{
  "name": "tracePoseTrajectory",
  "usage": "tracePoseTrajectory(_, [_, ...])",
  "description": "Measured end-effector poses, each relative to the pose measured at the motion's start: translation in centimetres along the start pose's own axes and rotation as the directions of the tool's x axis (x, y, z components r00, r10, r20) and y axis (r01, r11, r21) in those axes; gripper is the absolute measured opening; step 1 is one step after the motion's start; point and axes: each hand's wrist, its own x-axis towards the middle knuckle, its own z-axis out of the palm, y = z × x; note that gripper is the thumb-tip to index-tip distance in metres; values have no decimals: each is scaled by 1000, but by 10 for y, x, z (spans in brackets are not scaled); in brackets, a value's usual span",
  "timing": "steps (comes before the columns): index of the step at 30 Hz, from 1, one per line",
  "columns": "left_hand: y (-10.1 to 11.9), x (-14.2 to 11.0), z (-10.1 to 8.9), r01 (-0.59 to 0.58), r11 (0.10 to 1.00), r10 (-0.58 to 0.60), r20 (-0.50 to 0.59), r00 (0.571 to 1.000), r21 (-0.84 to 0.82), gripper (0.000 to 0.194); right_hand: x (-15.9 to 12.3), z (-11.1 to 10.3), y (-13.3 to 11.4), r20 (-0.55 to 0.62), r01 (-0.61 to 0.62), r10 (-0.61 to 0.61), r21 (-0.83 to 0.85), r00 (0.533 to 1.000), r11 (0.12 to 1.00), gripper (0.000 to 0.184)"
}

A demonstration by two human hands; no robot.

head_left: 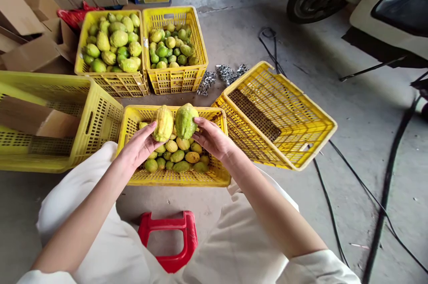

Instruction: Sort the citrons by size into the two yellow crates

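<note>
My left hand (pixel 142 143) grips a large, bumpy yellow citron (pixel 163 123), thumb along its near side. Close beside it, my right hand (pixel 214 139) holds a greener, ribbed citron (pixel 186 121). Both fruits are raised above a yellow plastic crate (pixel 177 180) in front of my knees. Inside that crate lie several smaller yellow-green fruits (pixel 177 156), partly hidden by my hands and the two citrons.
Behind stand a crate of large citrons (pixel 112 81) and a crate of smaller fruits (pixel 177 80). A tilted crate (pixel 284 123) is at right, another crate (pixel 100 119) holding cardboard at left. A red stool (pixel 172 264) is below me; black cables (pixel 384 199) cross the floor.
</note>
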Motion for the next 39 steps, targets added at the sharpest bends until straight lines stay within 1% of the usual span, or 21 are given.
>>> tracePoseTrajectory(2, [-1,1,-3,-5,1000,5,-1,1000,10,25,-1,1,0,23,9,-9,-1,1000,1000,33])
tracePoseTrajectory(6, [-3,3,-6,-14,999,14,-9,1000,33,39,-1,1,1,59,8,-7,-2,998,1000,43])
tracePoseTrajectory(10, [-5,4,-9,-34,999,34,13,999,39,39,0,-1,0,18,43,-44,31,999,999,51])
tracePoseTrajectory(12, [-6,4,-10,-42,999,41,9,999,32,39,0,-1,-1,3,33,-33,31,999,999,48])
tracePoseTrajectory(15, [-7,5,-9,-46,999,46,1,999,-2,36,1,0,-3,-5,-16,16,24,1000,1000,36])
tracePoseTrajectory(17, [-8,5,-8,-51,998,51,-1,999,-31,33,1,1,-3,-30,-37,38,41,999,998,29])
tracePoseTrajectory(19, [-9,4,-7,-58,997,58,-2,998,-48,31,2,2,-3,-72,-32,36,59,997,998,26])
tracePoseTrajectory(22, [-9,3,-4,-49,997,49,5,999,-59,29,3,2,-1,-120,7,0,59,993,998,23])
tracePoseTrajectory(26, [-8,1,-1,-49,992,51,9,999,-115,31,4,2,-1,-99,44,-38,60,994,997,26])
tracePoseTrajectory(30, [-5,0,1,-45,983,45,-7,999,-176,35,6,2,0,-78,47,-43,54,996,997,35])
tracePoseTrajectory(32, [-4,1,1,-51,978,47,-24,999,-201,34,7,1,1,-82,44,-39,62,996,997,36])
tracePoseTrajectory(36, [-5,3,-1,-60,980,47,-71,996,-188,33,8,1,5,-63,31,-27,76,998,997,34])
tracePoseTrajectory(39, [-6,3,-2,-53,984,41,-71,997,-170,25,7,1,8,-48,7,-4,63,999,998,34])
